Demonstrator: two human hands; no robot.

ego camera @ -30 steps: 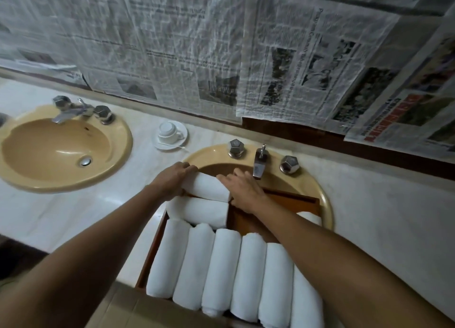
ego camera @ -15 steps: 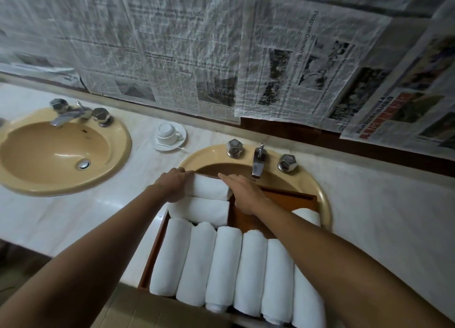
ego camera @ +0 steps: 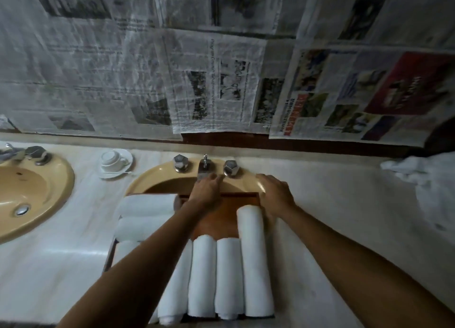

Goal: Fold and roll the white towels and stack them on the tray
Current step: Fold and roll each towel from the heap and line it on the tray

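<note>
Both hands have left the two crosswise rolled towels and shifted right toward the far edge of the brown wooden tray [ego camera: 222,219], which lies across the near yellow oval sink [ego camera: 157,179] on the pale marble surface [ego camera: 332,204]. Left hand [ego camera: 205,191] lies flat over the tray's far rim, fingers stretched toward the chrome tap [ego camera: 203,167], holding nothing. Right hand [ego camera: 277,194] rests palm down at the tray's far right corner, fingers relaxed, beside the end of the longest rolled white towel [ego camera: 254,258]. Two rolls [ego camera: 147,214] lie crosswise at the tray's far left. Four lengthwise rolls show plainly in the near row, with part of another showing left of the left forearm. A second yellow sink [ego camera: 32,192] sits at left, a white cup on its saucer [ego camera: 115,162] between the sinks. Loose white cloth [ego camera: 423,179] lies at far right. Newspaper sheets [ego camera: 209,81] cover the wall.
</note>
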